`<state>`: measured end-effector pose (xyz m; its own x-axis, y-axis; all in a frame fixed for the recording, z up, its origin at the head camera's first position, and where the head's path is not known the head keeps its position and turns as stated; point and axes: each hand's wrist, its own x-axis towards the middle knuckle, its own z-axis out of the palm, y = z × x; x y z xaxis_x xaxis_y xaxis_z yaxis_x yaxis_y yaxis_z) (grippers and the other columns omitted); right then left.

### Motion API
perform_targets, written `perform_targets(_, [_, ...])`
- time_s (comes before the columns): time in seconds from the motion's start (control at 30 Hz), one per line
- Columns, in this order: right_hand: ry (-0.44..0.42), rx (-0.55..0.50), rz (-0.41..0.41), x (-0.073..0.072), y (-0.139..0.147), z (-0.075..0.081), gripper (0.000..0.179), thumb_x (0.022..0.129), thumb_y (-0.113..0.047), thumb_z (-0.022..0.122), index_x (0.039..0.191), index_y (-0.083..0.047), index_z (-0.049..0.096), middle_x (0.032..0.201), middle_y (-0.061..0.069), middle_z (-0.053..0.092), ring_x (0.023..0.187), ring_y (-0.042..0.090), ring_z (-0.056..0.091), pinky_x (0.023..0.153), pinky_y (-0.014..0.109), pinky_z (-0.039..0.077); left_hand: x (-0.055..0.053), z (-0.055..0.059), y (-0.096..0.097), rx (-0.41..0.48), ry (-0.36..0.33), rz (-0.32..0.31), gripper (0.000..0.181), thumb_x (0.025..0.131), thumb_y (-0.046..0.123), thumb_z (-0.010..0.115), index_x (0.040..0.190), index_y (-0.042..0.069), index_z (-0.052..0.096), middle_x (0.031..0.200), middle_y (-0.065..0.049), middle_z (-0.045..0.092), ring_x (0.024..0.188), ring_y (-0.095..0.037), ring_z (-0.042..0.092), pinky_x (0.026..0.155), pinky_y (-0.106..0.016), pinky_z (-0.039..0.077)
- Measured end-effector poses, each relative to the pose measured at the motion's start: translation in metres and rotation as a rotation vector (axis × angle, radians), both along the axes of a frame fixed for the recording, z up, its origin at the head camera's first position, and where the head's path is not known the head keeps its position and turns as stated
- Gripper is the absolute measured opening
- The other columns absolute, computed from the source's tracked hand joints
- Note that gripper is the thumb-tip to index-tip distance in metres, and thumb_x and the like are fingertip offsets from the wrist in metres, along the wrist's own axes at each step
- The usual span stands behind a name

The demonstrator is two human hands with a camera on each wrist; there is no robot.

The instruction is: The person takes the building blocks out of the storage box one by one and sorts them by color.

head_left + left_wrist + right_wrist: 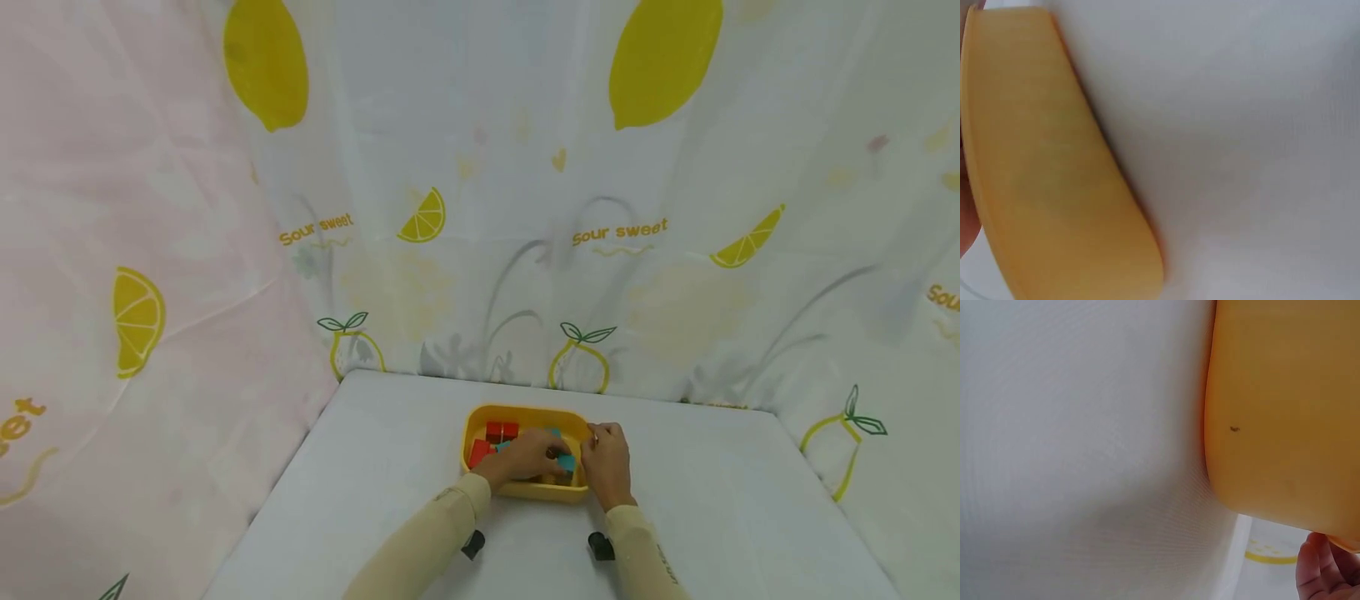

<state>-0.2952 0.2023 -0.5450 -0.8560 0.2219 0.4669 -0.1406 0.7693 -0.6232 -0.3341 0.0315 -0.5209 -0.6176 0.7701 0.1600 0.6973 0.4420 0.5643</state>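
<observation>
A yellow plastic bin sits on the white table, with red blocks in its left part. My left hand reaches over the near rim into the bin; its thumb and fingers close on a light blue block toward the right end. My right hand grips the bin's right rim, and its fingers show at the rim in the right wrist view. The left wrist view is mostly filled by the bin's outer wall, with only a sliver of hand at its left edge.
The white tabletop extends around the bin on all sides. A hanging cloth with lemon prints stands behind the table and along its sides. Black pieces show beside both sleeves, at the wrists.
</observation>
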Motion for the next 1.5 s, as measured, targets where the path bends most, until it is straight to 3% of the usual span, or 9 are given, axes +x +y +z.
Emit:
perform_targets(0.13, [-0.019,-0.006,0.003,-0.001,0.000,0.002,0.027,0.086,0.004,0.062,0.112,0.010,0.067,0.100,0.019,0.056,0.088,0.031,0.058,0.078,0.043,0.055,-0.005,0.012,-0.012,0.028,-0.035,0.069,0.030,0.084,0.023,0.078,0.110,0.009,0.072,0.100,0.006,0.070,0.088,-0.003,0.062,0.080,-0.014,0.050])
perform_targets(0.33, [-0.017,-0.010,-0.001,0.000,0.001,0.001,0.028,0.085,0.005,0.063,0.112,0.010,0.066,0.101,0.018,0.056,0.090,0.030,0.058,0.080,0.044,0.054,-0.011,0.025,-0.036,0.117,-0.082,0.114,0.032,0.084,0.021,0.078,0.113,0.009,0.071,0.109,0.003,0.069,0.096,-0.006,0.064,0.083,-0.018,0.051])
perform_targets(0.67, [-0.043,-0.043,0.012,0.005,-0.001,0.001,0.029,0.084,0.005,0.064,0.113,0.011,0.066,0.101,0.018,0.055,0.090,0.030,0.058,0.081,0.045,0.054,-0.020,0.026,-0.093,0.155,0.004,0.221,0.031,0.084,0.015,0.077,0.113,0.007,0.071,0.109,-0.002,0.069,0.098,-0.013,0.065,0.086,-0.023,0.052])
perform_targets(0.97, [-0.038,-0.030,0.020,0.004,0.002,0.000,0.029,0.086,0.004,0.061,0.114,0.011,0.066,0.102,0.018,0.056,0.091,0.031,0.058,0.081,0.045,0.055,-0.026,0.030,-0.138,0.200,0.063,0.252,0.029,0.085,0.006,0.074,0.113,-0.001,0.069,0.109,-0.011,0.068,0.099,-0.023,0.067,0.086,-0.030,0.054])
perform_targets(1.1, [-0.033,-0.023,0.023,0.003,0.004,-0.002,0.028,0.087,0.004,0.059,0.114,0.010,0.066,0.103,0.019,0.056,0.092,0.031,0.059,0.080,0.044,0.055,-0.030,0.025,-0.154,0.181,0.056,0.305,0.031,0.085,0.004,0.073,0.115,-0.002,0.068,0.110,-0.011,0.068,0.100,-0.023,0.067,0.087,-0.032,0.054])
perform_targets(1.23, [-0.047,-0.028,0.029,0.002,0.005,-0.003,0.029,0.088,0.004,0.059,0.115,0.011,0.065,0.104,0.019,0.056,0.092,0.031,0.059,0.080,0.044,0.055,-0.029,0.016,-0.171,0.245,0.022,0.354,0.031,0.084,0.002,0.074,0.114,-0.003,0.069,0.109,-0.013,0.068,0.100,-0.025,0.067,0.087,-0.034,0.054])
perform_targets(1.5, [-0.023,-0.035,0.023,0.003,0.003,-0.003,0.028,0.086,0.005,0.060,0.113,0.011,0.066,0.101,0.018,0.056,0.090,0.031,0.058,0.080,0.046,0.055,-0.029,-0.006,-0.196,0.248,0.013,0.391,0.029,0.084,0.002,0.074,0.112,-0.003,0.069,0.109,-0.014,0.068,0.099,-0.027,0.066,0.086,-0.035,0.055])
